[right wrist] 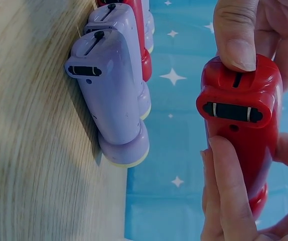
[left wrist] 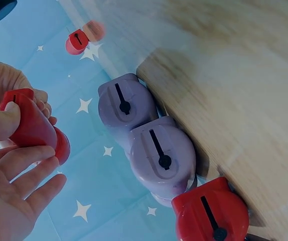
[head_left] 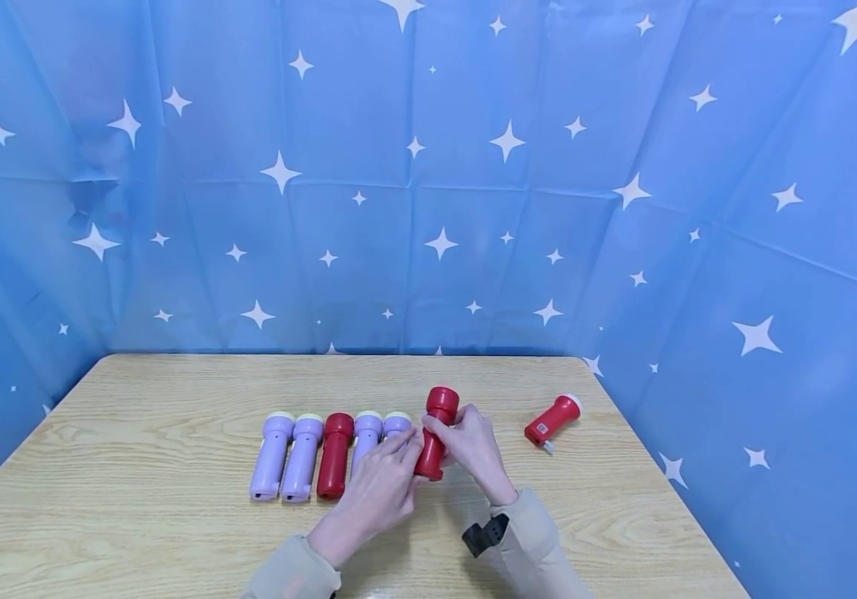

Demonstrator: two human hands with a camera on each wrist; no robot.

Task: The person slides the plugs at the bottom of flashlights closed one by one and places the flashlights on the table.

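Both hands hold one red flashlight [head_left: 432, 441] above the table, its wide head pointing away from me. My left hand [head_left: 383, 487] pinches the tail end; in the right wrist view its thumb [right wrist: 238, 50] lies over the dark slot in the base. My right hand [head_left: 476, 445] grips the body from the right, fingers along its side. A dark socket with two metal strips [right wrist: 233, 112] shows near the tail. Left of the hands stands a row of purple flashlights [head_left: 269, 457] with a red flashlight [head_left: 334, 457] among them; the left hand partly covers the row's right end.
Another red flashlight [head_left: 554, 418] with a white rim lies tilted at the table's right, a small light-coloured piece sticking out near its tail. The wooden table [head_left: 136, 499] ends at a blue star-patterned curtain [head_left: 369, 233] behind and to the sides.
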